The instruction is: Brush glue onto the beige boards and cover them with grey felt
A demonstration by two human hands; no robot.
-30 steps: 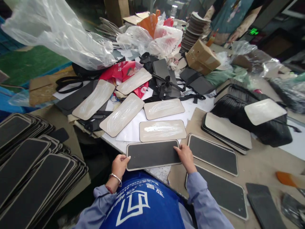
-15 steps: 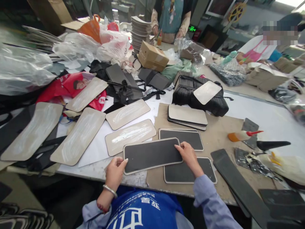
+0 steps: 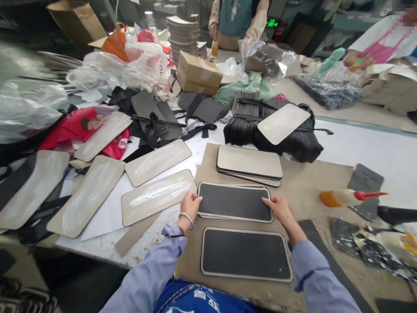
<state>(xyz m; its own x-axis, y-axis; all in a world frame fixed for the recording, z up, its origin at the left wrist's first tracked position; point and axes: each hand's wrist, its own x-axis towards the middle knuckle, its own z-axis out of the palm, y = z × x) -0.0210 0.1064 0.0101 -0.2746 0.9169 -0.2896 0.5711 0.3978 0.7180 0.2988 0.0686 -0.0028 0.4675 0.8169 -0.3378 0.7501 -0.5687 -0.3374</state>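
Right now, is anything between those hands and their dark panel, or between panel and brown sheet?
Nothing visible at the hands: left hand and right hand touch opposite ends of the dark panel. Another panel's edge shows beneath it, above the brown sheet.

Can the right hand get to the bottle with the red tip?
Probably yes: nothing seems to stand between the right hand and the bottle, though that hand holds the dark panel.

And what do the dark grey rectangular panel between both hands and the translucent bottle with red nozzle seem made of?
The panel: perhaps coated board or synthetic leather; its face looks matt, smooth. The bottle: probably plastic, slightly glossy; orange seems to show through.
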